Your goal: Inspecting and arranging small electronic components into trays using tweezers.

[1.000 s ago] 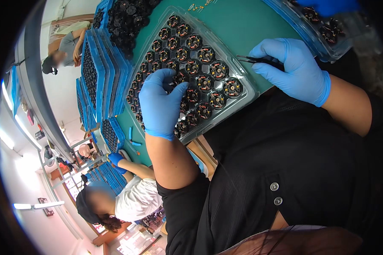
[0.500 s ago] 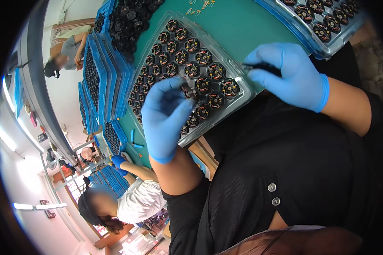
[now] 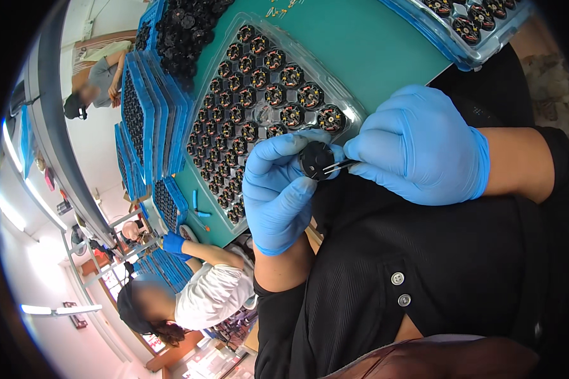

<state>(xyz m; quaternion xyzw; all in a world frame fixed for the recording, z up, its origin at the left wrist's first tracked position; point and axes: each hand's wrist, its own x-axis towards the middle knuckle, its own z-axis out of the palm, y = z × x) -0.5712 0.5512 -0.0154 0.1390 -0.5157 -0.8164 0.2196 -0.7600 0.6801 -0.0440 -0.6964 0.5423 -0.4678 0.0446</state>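
Observation:
Over the near right side of the tray, my left hand (image 3: 278,196), in a blue glove, grips a round black part (image 3: 315,160) between thumb and fingers. Its smooth dark face is turned up. From the right, my gloved right hand (image 3: 417,148) closes on black tweezers (image 3: 344,165), whose two thin metal tips touch or nearly touch that face. Just beyond both hands lies a clear plastic tray (image 3: 348,107) with rows of round black parts (image 3: 274,95), their wiring showing red and yellow. One pocket (image 3: 264,114) near the middle of the rows holds no part.
A green work mat (image 3: 360,54) covers the table. Stacked blue trays (image 3: 148,120) and a heap of black parts (image 3: 183,38) stand at the left. Another filled tray (image 3: 468,28) is at the far right. A co-worker in white (image 3: 208,297) sits at the left.
My left hand has lifted the round part toward me and to the right, turning its smooth face up. My right hand has moved in from the right, bringing the tweezer tips to it.

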